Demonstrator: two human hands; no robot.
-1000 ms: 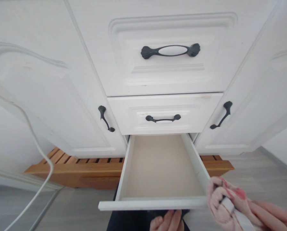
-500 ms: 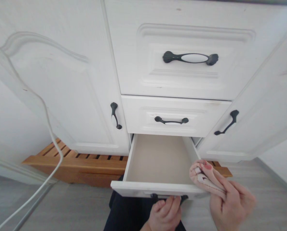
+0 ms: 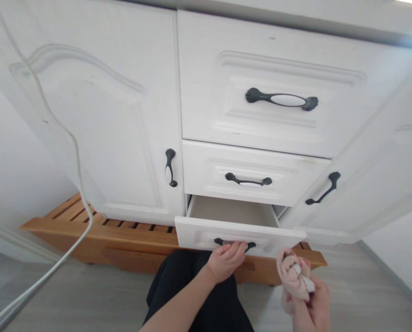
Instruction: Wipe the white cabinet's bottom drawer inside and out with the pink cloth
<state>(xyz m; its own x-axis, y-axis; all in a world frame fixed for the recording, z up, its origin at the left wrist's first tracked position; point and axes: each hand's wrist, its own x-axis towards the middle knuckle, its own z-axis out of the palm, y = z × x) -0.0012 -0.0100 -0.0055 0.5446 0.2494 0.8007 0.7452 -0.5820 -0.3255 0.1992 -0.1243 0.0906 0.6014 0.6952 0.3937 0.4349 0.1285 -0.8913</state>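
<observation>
My left hand (image 3: pixel 227 261) reaches up from below, its fingers hooked over the dark handle (image 3: pixel 251 246) of the bottom drawer. That white drawer (image 3: pixel 277 240) stands partly pulled out, and the bare pale bottom inside it shows. Off to the right, my right hand (image 3: pixel 317 302) is closed around a rolled pink cloth (image 3: pixel 292 276) with a white patch. The cloth is held in front of the drawer's right end, apart from the handle.
Above are two closed drawers with dark handles (image 3: pixel 282 99), flanked by white cabinet doors (image 3: pixel 119 138). A slatted wooden rack (image 3: pixel 133 242) lies under the cabinet. On the left hangs a white cable (image 3: pixel 78 161). My dark-clothed knees (image 3: pixel 192 276) are below the drawer.
The bottom drawer has slid inward, with my left hand moving along on its handle. My right hand and the cloth have shifted slightly lower. The view has tilted.
</observation>
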